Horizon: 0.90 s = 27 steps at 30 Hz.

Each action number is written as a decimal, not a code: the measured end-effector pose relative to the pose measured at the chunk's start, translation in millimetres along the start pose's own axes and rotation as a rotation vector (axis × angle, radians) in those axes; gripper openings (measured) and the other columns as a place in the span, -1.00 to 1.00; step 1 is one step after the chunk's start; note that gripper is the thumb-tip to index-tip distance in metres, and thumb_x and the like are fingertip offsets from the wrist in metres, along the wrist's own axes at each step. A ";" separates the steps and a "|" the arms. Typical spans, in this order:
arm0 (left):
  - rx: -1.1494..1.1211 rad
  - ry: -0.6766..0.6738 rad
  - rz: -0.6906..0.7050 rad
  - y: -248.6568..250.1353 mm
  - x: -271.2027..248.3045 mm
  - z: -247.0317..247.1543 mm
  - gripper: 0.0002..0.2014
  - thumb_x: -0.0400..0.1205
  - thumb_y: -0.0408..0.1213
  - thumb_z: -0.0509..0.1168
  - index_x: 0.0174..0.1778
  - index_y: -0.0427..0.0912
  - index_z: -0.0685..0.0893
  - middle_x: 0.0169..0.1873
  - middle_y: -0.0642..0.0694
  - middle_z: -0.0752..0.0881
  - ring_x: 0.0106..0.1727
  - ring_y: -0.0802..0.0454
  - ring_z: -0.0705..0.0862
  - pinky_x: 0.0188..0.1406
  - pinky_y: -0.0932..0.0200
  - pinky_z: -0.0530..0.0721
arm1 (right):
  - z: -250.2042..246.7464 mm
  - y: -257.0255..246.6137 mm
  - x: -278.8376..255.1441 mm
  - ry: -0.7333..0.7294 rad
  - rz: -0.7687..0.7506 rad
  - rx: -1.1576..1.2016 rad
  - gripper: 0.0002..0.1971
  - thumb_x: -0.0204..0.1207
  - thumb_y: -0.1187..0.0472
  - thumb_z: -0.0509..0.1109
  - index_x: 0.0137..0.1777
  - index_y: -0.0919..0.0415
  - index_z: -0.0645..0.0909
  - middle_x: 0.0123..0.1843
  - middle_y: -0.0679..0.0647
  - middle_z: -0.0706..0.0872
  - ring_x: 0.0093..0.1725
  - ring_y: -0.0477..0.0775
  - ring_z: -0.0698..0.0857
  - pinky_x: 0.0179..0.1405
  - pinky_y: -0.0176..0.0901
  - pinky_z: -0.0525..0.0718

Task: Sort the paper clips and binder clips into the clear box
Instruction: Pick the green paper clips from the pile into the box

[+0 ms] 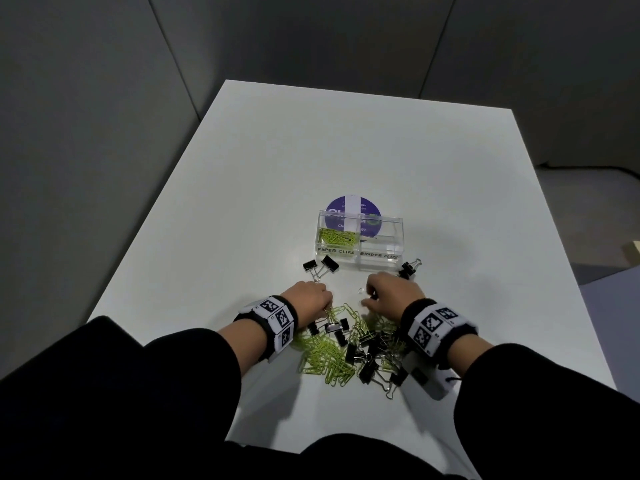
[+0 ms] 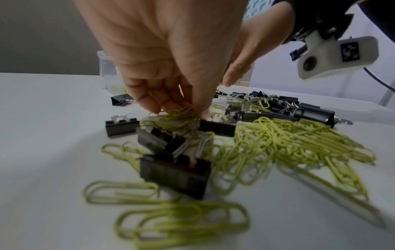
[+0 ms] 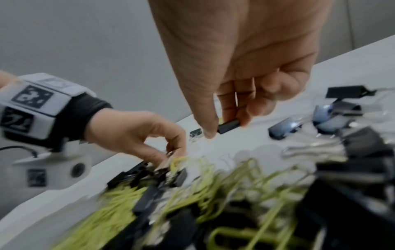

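A clear two-compartment box (image 1: 381,258) stands mid-table. Its left part, marked PAPER CLIPS, holds green paper clips (image 1: 336,236); nothing shows in the part marked BINDER CLIPS. In front of it lies a mixed pile of green paper clips (image 1: 327,358) and black binder clips (image 1: 367,367). My left hand (image 1: 327,308) reaches into the pile's far left side, and its thumb and fingers pinch a small bunch of paper clips (image 2: 179,112). My right hand (image 3: 224,130) hovers over the pile's far right side, pinching one black binder clip (image 3: 229,126) between thumb and fingers.
A purple round disc (image 1: 346,204) lies behind the box. Two stray binder clips (image 1: 320,266) sit left of the box front and another binder clip (image 1: 408,268) at its right. The white table (image 1: 242,202) ends at grey walls.
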State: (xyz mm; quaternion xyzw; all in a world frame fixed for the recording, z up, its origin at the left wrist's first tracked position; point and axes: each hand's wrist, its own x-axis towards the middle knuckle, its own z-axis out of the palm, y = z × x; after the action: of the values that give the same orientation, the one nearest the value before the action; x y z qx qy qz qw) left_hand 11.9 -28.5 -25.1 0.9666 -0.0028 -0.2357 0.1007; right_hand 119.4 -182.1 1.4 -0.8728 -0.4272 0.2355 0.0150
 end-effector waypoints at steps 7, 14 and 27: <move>-0.197 -0.050 -0.058 -0.8 2.4 -6.8 -0.75 0.63 -0.25 0.28 0.20 -0.23 0.58 0.16 -0.18 0.66 0.19 -0.11 0.61 0.17 0.10 0.51 | -11.8 30.9 16.1 0.025 0.202 0.013 -0.72 0.59 0.03 0.24 0.14 0.21 0.51 0.25 0.14 0.56 0.13 0.19 0.62 0.07 0.05 0.59; -0.241 -0.050 -0.078 -1.8 1.3 -5.9 -0.73 0.64 -0.25 0.27 0.21 -0.27 0.59 0.18 -0.21 0.61 0.20 -0.13 0.59 0.14 0.12 0.49 | -3.5 -10.3 -1.5 0.036 0.009 -0.039 -0.60 0.57 -0.13 0.21 0.19 0.18 0.51 0.21 0.09 0.63 0.10 0.09 0.66 0.05 -0.07 0.64; -0.153 -0.011 -0.088 2.9 -3.0 -7.4 -0.78 0.64 -0.21 0.24 0.11 -0.25 0.62 0.12 -0.19 0.66 0.14 -0.15 0.63 0.15 0.07 0.50 | 25.8 -52.7 -2.6 -0.188 0.019 0.032 -0.73 0.54 0.12 0.28 0.14 0.28 0.51 0.17 0.24 0.57 0.16 0.27 0.62 -0.01 -0.01 0.56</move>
State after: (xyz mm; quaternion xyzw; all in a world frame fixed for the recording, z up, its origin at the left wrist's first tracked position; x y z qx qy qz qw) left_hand 12.7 -29.8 -16.8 0.9539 0.0570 -0.2447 0.1640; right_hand 68.1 -155.2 -8.5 -0.8504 -0.4148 0.3232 -0.0136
